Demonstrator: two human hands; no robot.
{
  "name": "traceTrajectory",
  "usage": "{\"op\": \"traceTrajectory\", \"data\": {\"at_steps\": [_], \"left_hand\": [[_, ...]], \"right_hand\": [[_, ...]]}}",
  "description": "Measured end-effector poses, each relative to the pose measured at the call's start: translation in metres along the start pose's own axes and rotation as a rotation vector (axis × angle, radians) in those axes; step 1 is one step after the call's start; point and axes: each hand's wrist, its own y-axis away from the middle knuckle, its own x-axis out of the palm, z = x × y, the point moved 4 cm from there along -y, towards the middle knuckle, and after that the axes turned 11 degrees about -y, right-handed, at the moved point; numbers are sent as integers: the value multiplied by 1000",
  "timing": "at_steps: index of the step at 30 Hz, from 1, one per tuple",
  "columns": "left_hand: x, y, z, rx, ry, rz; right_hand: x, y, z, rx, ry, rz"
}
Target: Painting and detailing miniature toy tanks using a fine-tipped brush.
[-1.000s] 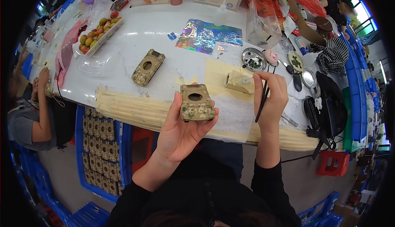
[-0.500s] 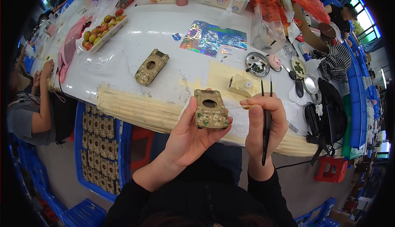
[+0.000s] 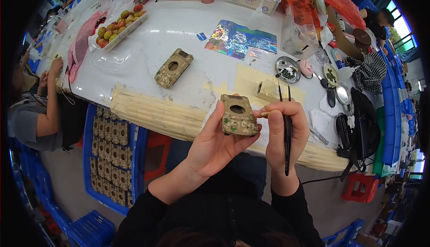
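Observation:
My left hand (image 3: 204, 151) holds up a camouflage-painted model tank hull (image 3: 240, 127) with a round hole in its top. Close to the hull's right side is my right hand (image 3: 291, 133), closed around black tweezers (image 3: 287, 151) with their tips pointing away from me. Between its thumb and forefinger it also pinches a thin pale stick (image 3: 264, 113), directed at the hull; whether the stick touches the hull I cannot tell. A second hull (image 3: 169, 74) rests on the table farther left. Beyond my right hand sit a taped block (image 3: 267, 90) and a round metal tin (image 3: 293, 78) with small dark green pieces.
A blue crate (image 3: 140, 146) packed with similar hulls stands below the table at left. Shiny foil sheets (image 3: 242, 39) and a fruit tray (image 3: 121, 30) lie across the table. Tins, a black bag (image 3: 365, 121) and a red stool (image 3: 360, 187) are at right. Another person (image 3: 33, 117) sits at left.
The view has shifted slightly. My left hand has tilted the hull a little, and my right hand with the stick has come closer to the hull's side.

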Motion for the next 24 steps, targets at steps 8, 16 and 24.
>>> {"op": "traceTrajectory", "data": {"at_steps": [8,16,24], "left_hand": [[1,1,1,6,-23,-14],[4,1,0,5,20,-47],[-4,1,3,1,23,-13]], "right_hand": [[3,0,3,8,33,-7],[3,1,1,22,41,-15],[-5,-1,-2,18,-22,-104]]}}
